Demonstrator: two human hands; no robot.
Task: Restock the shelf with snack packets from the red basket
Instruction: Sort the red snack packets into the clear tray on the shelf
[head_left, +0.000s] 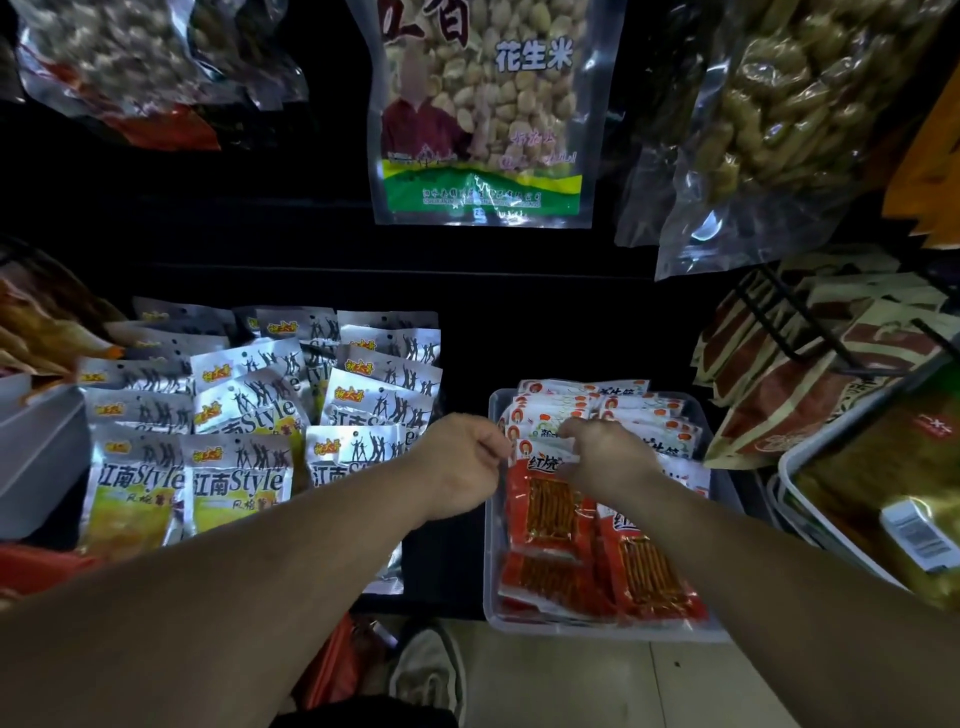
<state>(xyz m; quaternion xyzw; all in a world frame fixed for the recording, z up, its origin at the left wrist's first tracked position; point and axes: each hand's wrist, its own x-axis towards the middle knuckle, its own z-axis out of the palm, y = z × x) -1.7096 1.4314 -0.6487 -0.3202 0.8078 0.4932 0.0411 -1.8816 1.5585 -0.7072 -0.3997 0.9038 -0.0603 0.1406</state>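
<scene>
Our forearms (260, 582) reach to a clear plastic tray (491, 540) on the dark shelf (447, 561), where our right hand (610, 457) pinches the top of a red foil snack packet (545, 512). Our left hand (462, 465) curls beside it; its hold we cannot tell.

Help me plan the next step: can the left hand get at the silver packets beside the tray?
Probably yes. The left hand is next to the silver packets, which lie uncovered with nothing between; its curled fingers seem busy at the edge of a red packet, though.
</scene>
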